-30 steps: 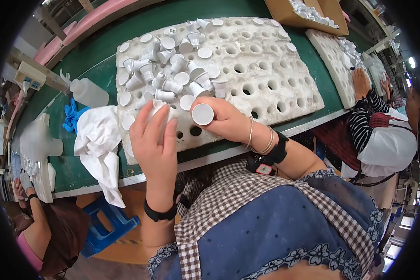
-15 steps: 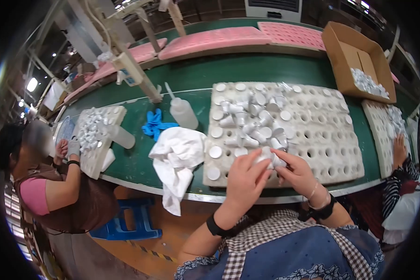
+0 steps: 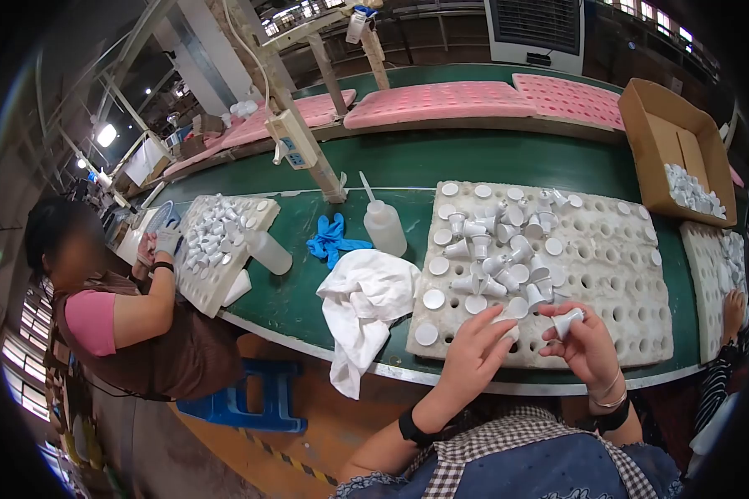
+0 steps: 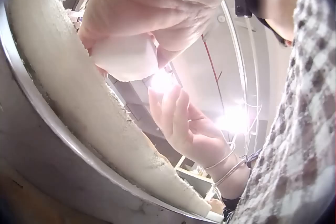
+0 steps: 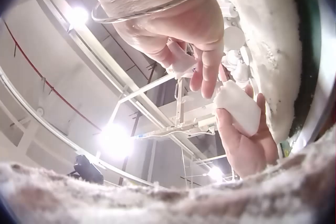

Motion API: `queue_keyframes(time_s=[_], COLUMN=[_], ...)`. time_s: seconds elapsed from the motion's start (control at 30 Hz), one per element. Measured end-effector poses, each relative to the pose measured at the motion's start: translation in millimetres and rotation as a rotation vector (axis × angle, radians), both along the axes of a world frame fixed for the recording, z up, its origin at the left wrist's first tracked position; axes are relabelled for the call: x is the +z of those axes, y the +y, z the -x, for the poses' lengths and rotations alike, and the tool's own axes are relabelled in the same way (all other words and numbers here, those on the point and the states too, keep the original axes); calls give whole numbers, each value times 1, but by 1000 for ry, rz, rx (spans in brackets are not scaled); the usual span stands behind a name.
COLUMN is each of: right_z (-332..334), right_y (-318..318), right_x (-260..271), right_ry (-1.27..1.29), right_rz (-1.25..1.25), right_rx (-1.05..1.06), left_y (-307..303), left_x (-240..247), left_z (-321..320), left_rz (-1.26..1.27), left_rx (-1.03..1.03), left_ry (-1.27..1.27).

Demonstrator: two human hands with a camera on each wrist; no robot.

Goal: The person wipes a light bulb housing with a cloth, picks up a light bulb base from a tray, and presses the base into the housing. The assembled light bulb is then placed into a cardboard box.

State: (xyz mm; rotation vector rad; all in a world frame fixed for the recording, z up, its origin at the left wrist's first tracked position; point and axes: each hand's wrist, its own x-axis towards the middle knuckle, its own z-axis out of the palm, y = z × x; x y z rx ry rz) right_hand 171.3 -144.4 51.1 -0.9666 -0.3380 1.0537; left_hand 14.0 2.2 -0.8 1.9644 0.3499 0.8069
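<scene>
The right grip (image 3: pixel 589 348) is clamped on a cup (image 3: pixel 567 322), the left grip (image 3: pixel 473 356) on a white pad (image 5: pixel 239 108) nearby. Seemingly mid-handling; moving on calls for a light, steady pinch.

The right half of the foam board (image 3: pixel 603 249) lies open to a hand from above, while heaped white cups (image 3: pixel 495 258) obstruct its left half.

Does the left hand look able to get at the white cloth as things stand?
Probably yes: the white cloth lies beside the holed board, near the left hand, with nothing visible blocking it, though the white pad that hand holds may hamper its grip.
</scene>
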Motion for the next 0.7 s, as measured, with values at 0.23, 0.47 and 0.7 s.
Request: queue_keyframes(time_s=[0.23, 0.47, 0.7], right_z=[7, 16, 21], right_y=[4, 4, 9], right_x=[-37, -12, -1], right_ry=[-943, -1023, -1264], right_rz=[196, 350, 207], right_rx=[109, 183, 232], left_y=[-14, 2, -1], left_x=[30, 12, 20], left_z=[-6, -4, -3], left_rz=[-372, -293, -99], left_rx=[12, 105, -95], left_ry=[-36, 6, 145])
